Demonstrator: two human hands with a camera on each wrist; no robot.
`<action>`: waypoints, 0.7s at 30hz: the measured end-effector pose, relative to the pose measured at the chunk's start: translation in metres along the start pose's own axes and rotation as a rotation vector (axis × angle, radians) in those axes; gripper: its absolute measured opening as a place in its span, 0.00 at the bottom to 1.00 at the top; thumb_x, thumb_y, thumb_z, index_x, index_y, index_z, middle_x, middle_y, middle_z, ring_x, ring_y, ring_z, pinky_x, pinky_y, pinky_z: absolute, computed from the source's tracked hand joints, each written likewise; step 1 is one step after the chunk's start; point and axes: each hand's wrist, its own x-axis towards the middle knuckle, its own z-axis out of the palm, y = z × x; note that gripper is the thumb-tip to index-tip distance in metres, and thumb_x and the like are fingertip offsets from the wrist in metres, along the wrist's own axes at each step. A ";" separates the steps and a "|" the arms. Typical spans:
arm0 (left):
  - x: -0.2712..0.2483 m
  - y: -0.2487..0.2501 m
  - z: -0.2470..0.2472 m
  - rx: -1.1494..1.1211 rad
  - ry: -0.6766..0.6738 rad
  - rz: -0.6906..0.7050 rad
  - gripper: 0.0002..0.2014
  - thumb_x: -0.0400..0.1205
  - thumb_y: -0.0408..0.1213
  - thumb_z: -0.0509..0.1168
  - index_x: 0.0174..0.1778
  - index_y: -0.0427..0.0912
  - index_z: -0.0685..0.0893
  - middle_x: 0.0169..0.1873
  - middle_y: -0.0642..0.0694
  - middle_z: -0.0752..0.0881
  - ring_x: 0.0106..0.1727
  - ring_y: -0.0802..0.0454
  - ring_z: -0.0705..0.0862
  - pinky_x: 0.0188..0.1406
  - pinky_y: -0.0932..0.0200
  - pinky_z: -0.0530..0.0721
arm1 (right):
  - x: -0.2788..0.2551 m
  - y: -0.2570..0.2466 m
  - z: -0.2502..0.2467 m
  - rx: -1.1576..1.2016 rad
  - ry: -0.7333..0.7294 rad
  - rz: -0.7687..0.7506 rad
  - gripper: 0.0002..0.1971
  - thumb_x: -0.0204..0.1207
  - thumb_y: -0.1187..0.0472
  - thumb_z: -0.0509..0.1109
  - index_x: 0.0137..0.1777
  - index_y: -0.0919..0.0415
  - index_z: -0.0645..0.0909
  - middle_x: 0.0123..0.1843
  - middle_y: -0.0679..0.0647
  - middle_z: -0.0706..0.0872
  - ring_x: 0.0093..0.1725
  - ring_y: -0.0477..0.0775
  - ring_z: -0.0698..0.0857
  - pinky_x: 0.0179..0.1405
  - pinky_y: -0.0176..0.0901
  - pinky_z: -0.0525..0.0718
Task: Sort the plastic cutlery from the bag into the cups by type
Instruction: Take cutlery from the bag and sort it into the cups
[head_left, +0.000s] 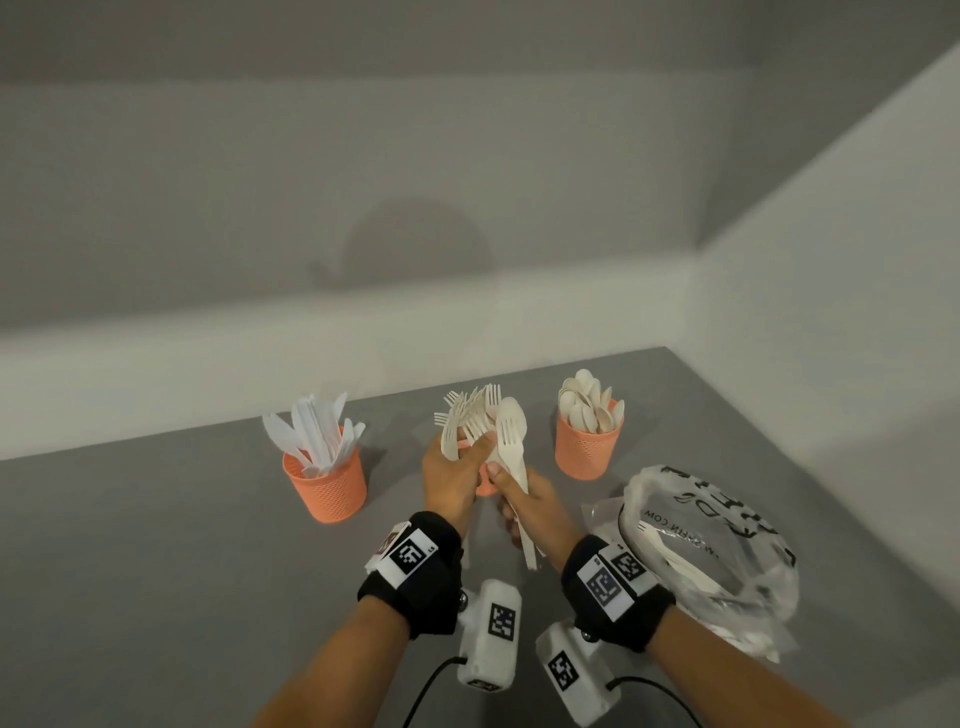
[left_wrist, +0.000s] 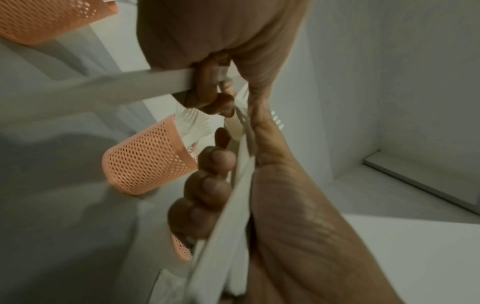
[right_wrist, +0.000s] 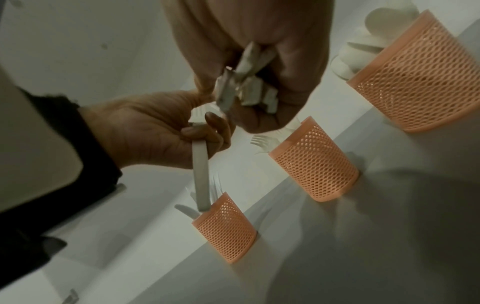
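My forearms bare, no sleeves. Black fabric band on left wrist (head_left: 415, 571), white tag with black square-code marker on top. Same black band on right wrist (head_left: 615, 592), two code tags side by side. White boxy camera unit under left wrist (head_left: 491, 636) and under right wrist (head_left: 569, 675), each bearing code marker, silver ball joint at mount, thin black cable trailing near.
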 end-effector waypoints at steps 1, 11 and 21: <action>-0.001 0.001 0.001 -0.002 -0.012 0.013 0.14 0.79 0.29 0.67 0.59 0.27 0.81 0.44 0.31 0.85 0.25 0.58 0.80 0.15 0.74 0.72 | 0.000 0.000 -0.001 0.001 -0.005 0.012 0.09 0.83 0.51 0.59 0.43 0.51 0.75 0.24 0.51 0.68 0.17 0.42 0.68 0.15 0.32 0.67; -0.002 0.001 0.001 -0.005 0.019 -0.019 0.13 0.84 0.30 0.58 0.57 0.23 0.79 0.31 0.40 0.82 0.21 0.59 0.78 0.15 0.74 0.72 | 0.005 0.001 -0.002 0.114 0.060 0.034 0.16 0.84 0.49 0.56 0.41 0.57 0.77 0.16 0.45 0.75 0.14 0.42 0.70 0.15 0.32 0.68; -0.008 -0.005 -0.004 -0.073 0.001 -0.149 0.11 0.84 0.35 0.59 0.51 0.30 0.82 0.24 0.46 0.80 0.20 0.60 0.79 0.20 0.67 0.77 | 0.014 0.013 -0.001 -0.083 0.135 -0.007 0.13 0.85 0.59 0.56 0.56 0.68 0.77 0.30 0.54 0.80 0.25 0.47 0.80 0.25 0.37 0.79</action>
